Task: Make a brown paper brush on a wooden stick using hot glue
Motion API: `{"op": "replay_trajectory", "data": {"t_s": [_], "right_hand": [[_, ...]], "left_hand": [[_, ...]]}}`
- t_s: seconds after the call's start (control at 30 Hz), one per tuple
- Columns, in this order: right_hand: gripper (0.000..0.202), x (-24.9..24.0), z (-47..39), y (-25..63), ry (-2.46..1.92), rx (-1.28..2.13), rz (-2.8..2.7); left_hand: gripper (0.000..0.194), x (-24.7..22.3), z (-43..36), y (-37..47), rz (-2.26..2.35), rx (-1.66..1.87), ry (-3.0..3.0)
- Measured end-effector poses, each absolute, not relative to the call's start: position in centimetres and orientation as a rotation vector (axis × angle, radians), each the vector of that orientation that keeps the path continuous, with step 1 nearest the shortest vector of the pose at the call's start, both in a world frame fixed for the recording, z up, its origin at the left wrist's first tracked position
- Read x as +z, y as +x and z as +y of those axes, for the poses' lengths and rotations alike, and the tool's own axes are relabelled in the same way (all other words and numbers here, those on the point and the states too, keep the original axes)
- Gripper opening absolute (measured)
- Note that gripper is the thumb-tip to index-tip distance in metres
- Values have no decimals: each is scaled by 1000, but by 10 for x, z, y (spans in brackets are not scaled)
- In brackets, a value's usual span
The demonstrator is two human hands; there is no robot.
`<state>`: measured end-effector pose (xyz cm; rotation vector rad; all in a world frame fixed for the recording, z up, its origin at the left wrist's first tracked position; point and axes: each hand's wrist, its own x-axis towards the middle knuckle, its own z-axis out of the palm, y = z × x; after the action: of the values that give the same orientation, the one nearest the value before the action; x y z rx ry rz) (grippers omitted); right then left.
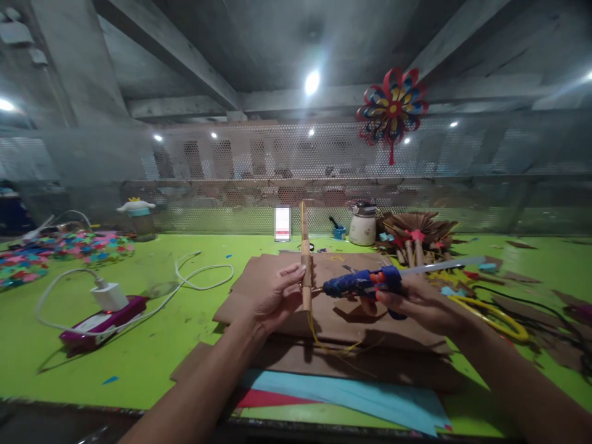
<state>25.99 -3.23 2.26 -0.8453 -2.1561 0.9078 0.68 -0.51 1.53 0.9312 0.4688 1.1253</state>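
Observation:
My left hand (283, 290) is closed around a slim brown paper roll (306, 265), held upright with a yellow string (314, 330) running along it and trailing below. In my right hand (407, 299) is a blue glue gun (356, 283) with orange parts. Its nozzle points left and appears to touch or nearly touch the roll's side. A long clear glue stick (444, 265) sticks out of the gun's back. Under both hands lie stacked sheets of brown paper (259, 277), with light blue paper (342, 394) and a red piece (272, 398) at the near edge.
To the left, a purple power strip (104, 324) carries a white charger (110, 296) and cable. Colourful paper stars (83, 246) lie beyond it. At the back stand a bottle (141, 219), a phone (282, 223) and a jar (363, 225). Folded paper fans (420, 228) and a yellow coil (490, 317) are right.

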Motion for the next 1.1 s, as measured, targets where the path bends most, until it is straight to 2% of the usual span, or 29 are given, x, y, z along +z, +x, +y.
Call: {"op": "replay_trajectory", "data": {"t_s": [0.13,0.4,0.6,0.7,0.9,1.1], "right_hand": [[34,24,-28,271,-860,879,-2186],[33,26,-12,281,-1110,450,-2008],[29,12,5,272,-1271,165,-2211],[23,1,8,270,-1324,108,-2260],[32,-14,17,271,-1317,14,-2344],[28,-18,22,277,-1272,-51,-2437]], "left_hand": [[15,14,-1,2,498,1164,927],[17,16,-1,-2,514,1194,951],[14,19,-1,-5,494,1230,1002],[13,22,-4,-6,457,1228,1031],[26,26,-7,-6,424,1227,1027],[25,25,-9,-8,406,1254,1018]]}}
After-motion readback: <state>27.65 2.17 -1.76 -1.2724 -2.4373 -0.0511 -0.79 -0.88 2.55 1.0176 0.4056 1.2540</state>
